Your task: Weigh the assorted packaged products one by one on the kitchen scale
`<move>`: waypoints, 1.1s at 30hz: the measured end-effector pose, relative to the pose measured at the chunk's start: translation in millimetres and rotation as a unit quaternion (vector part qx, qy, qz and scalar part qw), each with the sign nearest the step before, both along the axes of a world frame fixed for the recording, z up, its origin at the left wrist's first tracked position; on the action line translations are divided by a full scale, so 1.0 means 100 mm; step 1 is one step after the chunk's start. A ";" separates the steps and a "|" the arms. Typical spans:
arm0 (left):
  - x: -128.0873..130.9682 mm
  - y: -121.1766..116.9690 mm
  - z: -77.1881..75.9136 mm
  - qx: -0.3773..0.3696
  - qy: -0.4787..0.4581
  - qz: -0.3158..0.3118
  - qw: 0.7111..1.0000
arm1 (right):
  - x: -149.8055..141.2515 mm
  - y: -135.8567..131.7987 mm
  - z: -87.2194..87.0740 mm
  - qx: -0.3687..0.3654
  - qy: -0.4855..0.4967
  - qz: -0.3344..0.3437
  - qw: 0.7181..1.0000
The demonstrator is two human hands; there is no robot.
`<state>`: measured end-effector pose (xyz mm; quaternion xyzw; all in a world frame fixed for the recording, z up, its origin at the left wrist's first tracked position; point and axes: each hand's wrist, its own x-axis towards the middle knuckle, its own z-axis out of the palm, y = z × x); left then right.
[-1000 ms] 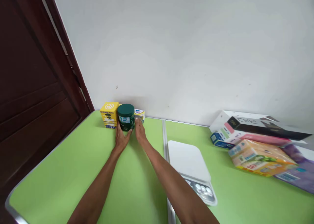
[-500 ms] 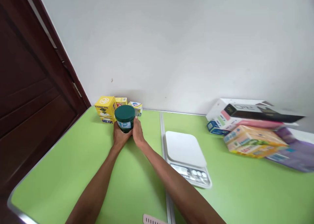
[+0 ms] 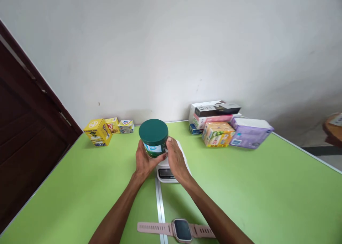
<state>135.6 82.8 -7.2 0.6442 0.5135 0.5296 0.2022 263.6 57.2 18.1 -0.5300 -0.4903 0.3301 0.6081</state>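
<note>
1. Plainly, my left hand (image 3: 144, 161) and right hand (image 3: 176, 159) grasp the tub (image 3: 153, 139) between them; the scale (image 3: 166, 173) shows behind them, contact with the tub unclear.
2. It looks stiff and smooth, perhaps slippery; weight uncertain.
3. Best held by opposite sides, under the lid (image 3: 153, 127).

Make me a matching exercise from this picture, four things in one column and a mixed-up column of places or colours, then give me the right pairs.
Column one
1. green tub
2. smartwatch
3. purple pack
4. kitchen scale

Column two
A. directly right of the orange pack
B. white, with a dark display panel
C. held between the left hand and the right hand
D. pink-strapped, lying across the metal strip

Right pairs: 1-C, 2-D, 3-A, 4-B
</note>
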 end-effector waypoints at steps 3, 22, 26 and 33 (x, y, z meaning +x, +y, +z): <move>0.25 -0.04 -0.03 -0.014 0.035 -0.022 0.999 | 0.28 -0.05 -0.09 -0.008 -0.006 -0.022 1.000; -0.21 0.04 -0.42 -0.122 -0.060 -0.085 0.987 | 0.94 -0.03 -0.74 -0.040 0.012 -0.110 0.993; -0.38 0.06 -0.61 -0.160 -0.132 -0.018 0.978 | 0.96 -0.10 -0.86 -0.017 -0.032 -0.122 0.992; -0.37 0.05 -0.59 -0.152 -0.116 -0.024 0.981 | 0.88 -0.14 -0.80 -0.010 -0.063 -0.108 0.992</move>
